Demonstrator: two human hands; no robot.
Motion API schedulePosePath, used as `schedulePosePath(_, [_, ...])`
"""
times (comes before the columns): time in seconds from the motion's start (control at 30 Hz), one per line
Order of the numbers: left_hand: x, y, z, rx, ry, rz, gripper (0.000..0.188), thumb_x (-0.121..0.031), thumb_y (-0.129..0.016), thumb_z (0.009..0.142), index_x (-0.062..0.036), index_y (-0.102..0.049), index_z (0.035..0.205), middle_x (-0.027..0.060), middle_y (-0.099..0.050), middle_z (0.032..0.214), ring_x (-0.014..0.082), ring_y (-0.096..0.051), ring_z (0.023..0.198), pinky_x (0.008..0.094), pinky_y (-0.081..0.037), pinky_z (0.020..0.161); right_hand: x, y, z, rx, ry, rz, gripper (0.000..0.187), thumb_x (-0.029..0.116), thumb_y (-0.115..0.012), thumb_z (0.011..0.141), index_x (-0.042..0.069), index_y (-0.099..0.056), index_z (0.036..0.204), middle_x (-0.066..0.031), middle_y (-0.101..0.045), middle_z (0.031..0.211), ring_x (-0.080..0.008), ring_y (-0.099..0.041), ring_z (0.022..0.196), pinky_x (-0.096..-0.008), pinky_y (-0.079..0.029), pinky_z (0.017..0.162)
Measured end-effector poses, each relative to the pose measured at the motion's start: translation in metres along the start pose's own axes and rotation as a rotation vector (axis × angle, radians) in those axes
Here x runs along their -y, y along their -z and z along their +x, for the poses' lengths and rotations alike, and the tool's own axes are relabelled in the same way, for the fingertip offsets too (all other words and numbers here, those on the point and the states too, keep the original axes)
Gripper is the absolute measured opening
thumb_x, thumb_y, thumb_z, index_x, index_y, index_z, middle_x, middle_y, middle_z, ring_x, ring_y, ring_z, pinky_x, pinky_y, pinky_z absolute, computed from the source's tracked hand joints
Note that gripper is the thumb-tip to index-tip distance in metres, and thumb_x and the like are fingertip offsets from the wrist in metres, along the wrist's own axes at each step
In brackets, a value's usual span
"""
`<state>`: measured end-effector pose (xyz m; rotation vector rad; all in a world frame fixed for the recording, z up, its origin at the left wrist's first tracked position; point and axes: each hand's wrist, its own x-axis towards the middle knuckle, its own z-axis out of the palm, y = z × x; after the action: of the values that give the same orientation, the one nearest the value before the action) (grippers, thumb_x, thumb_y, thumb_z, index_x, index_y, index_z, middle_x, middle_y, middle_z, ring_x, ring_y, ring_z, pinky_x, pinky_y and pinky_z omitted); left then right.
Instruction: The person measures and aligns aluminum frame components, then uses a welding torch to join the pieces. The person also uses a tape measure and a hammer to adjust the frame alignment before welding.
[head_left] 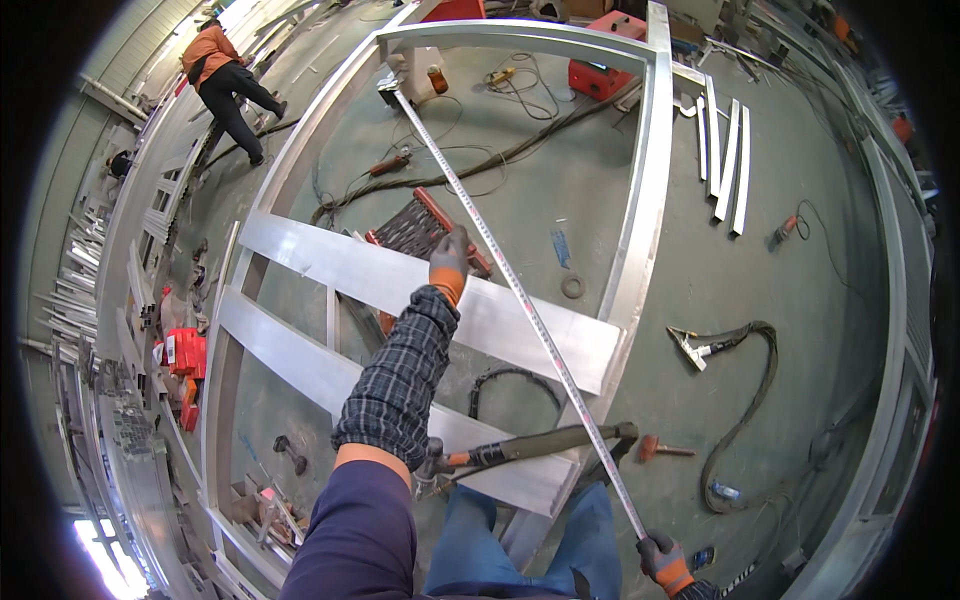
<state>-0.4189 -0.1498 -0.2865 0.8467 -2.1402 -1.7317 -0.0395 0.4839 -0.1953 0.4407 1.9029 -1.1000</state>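
Note:
A long pale tape measure blade [530, 312] is stretched diagonally across a silver metal frame [640, 200]. Its near end is in my right hand [665, 561], gloved in grey with an orange cuff and closed around it. The far end meets a dark block [388, 87] at the frame's upper left corner. My left hand [449, 262], gloved alike, is at the far edge of a wide metal slat [340, 255], its fingers curled there and partly hidden. A second slat [290, 345] crosses the frame nearer me, partly behind my left arm.
A welding torch [500, 452] lies over the near slat. On the floor are a hammer [665, 449], another torch [690, 347] with its hose, a red-edged rack [420, 225], a grinder [785, 231] and metal strips [730, 165]. A person [225, 85] in orange bends at the far left.

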Motion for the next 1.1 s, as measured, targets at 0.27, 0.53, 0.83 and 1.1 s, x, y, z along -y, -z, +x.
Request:
schedulePosePath(0.27, [0.055, -0.014, -0.014, 0.042, 0.047, 1.22, 0.081, -0.068, -0.031, 0.103, -0.0176, -0.03, 0.167, 0.0036, -0.016, 0.177, 0.0286, -0.01, 0.163, 0.0526, -0.002, 0.13, 0.166, -0.055, 0.23, -0.209, 0.523, -0.09, 0.024, 0.023, -0.062, 0.101, 0.001, -0.071, 0.102, -0.0102, -0.068, 0.072, -0.0188, -0.064, 0.057, -0.0365, -0.051, 0.055])
schedulePosePath(0.53, [0.053, 0.004, -0.008, 0.128, 0.126, 1.338, 0.084, -0.068, -0.034, 0.1, -0.0203, -0.028, 0.168, 0.0037, -0.017, 0.177, 0.0293, -0.009, 0.163, 0.054, 0.0, 0.13, 0.469, -0.142, 0.409, 0.055, 0.46, 0.271, 0.021, 0.02, -0.062, 0.1, 0.002, -0.071, 0.107, -0.0085, -0.066, 0.07, -0.0181, -0.06, 0.051, -0.0348, -0.048, 0.047])
schedulePosePath(0.83, [0.044, -0.003, 0.001, 0.171, 0.059, 1.233, 0.08, -0.063, -0.041, 0.101, -0.0137, -0.037, 0.164, 0.0109, -0.022, 0.174, 0.0329, -0.01, 0.162, 0.0551, 0.0, 0.13, 0.683, -0.175, 0.615, 0.073, 0.858, -0.497, 0.019, 0.019, -0.063, 0.1, 0.001, -0.069, 0.101, -0.0122, -0.067, 0.073, -0.0254, -0.065, 0.055, -0.0402, -0.055, 0.052])
schedulePosePath(1.1, [0.063, 0.023, -0.012, 0.134, 0.088, 1.224, 0.079, -0.062, -0.042, 0.101, -0.013, -0.038, 0.163, 0.012, -0.024, 0.173, 0.0341, -0.01, 0.162, 0.0567, 0.001, 0.13, 0.674, -0.229, 0.66, 0.177, 0.879, -0.816, 0.016, 0.019, -0.067, 0.092, 0.005, -0.07, 0.087, -0.0116, -0.068, 0.072, -0.0274, -0.068, 0.061, -0.0403, -0.056, 0.056])
